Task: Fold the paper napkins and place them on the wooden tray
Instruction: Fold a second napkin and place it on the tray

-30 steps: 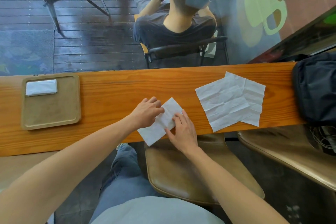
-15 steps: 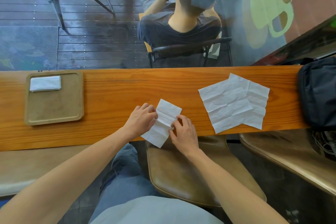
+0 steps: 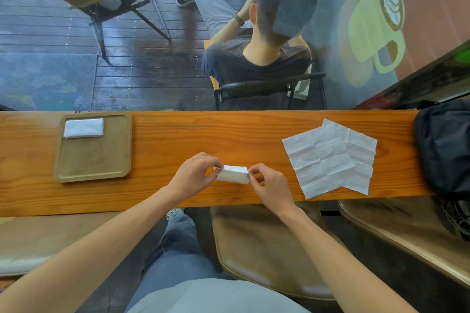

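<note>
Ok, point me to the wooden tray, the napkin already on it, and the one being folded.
wooden tray [image 3: 94,160], head view, bare middle of its floor.
folded napkin on tray [image 3: 83,128], head view, its centre.
napkin in hands [image 3: 232,173], head view, its middle.

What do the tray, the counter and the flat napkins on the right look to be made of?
Tray: looks like matte, pale wood or fibreboard, dull and slightly stained. Counter: orange-toned wood with visible grain and a light sheen, probably varnished. Flat napkins: thin white paper, with a grid of fold creases.
</note>
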